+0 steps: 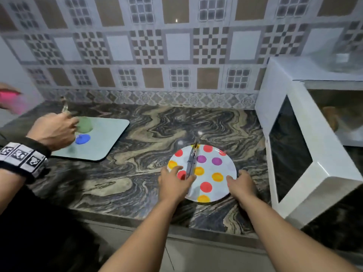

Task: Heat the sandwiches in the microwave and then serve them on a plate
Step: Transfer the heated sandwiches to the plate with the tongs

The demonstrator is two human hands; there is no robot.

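A white plate point(211, 169) with red, yellow and purple dots lies on the marble counter, near its front edge. Metal tongs point(191, 160) rest across the plate's left half. My left hand point(173, 183) is closed around the near end of the tongs. At the plate's right rim, my right hand point(240, 183) has its fingers on the plate and its thumb at the edge. The white microwave point(284, 79) stands to the right with its door point(290, 152) swung open towards me. A brownish sandwich point(332, 118) shows blurred inside.
Another person's hand point(53, 130), with a patterned wristband, holds a metal tool over a pale board point(106, 138) at the left, which carries a green thing and a blue thing. A glass lid or bowl point(341, 57) sits on the microwave. A tiled wall backs the counter.
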